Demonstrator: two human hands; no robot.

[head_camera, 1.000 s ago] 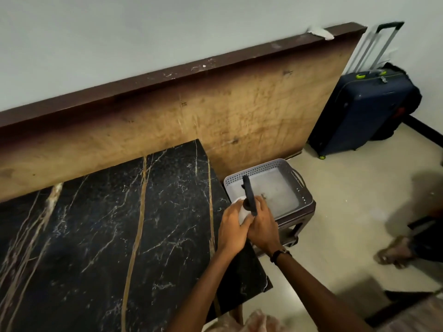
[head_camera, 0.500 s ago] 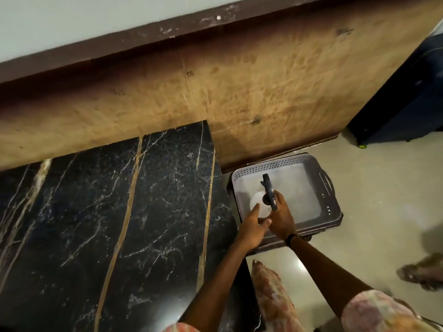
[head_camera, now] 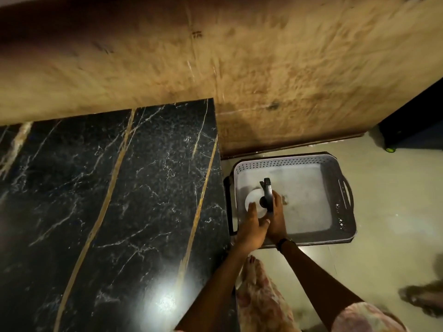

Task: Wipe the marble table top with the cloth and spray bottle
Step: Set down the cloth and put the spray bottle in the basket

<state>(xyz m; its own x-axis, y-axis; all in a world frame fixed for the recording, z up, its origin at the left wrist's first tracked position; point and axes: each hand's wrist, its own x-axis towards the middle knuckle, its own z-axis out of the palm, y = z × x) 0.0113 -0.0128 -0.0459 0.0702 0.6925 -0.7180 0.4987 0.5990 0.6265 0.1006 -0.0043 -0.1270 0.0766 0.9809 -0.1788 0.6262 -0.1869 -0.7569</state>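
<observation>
The black marble table top point(head_camera: 115, 212) with gold and white veins fills the left half of the view. To its right, over a grey plastic basket point(head_camera: 342, 200), both my hands hold a white spray bottle point(head_camera: 254, 201) with a black trigger head. My left hand point(head_camera: 251, 226) grips the bottle's white body from the left. My right hand point(head_camera: 276, 216) wraps the neck and trigger from the right. No cloth shows in the view.
The basket rests on a dark stand beside the table's right edge. A large wooden board point(head_camera: 239, 68) leans behind both. A dark suitcase point(head_camera: 417, 125) stands at far right. Someone's foot point(head_camera: 422, 298) is on the pale floor at lower right.
The view has tilted down and closer. My two hands have carried the spray bottle from the table's right edge down over the basket, keeping their hold on it.
</observation>
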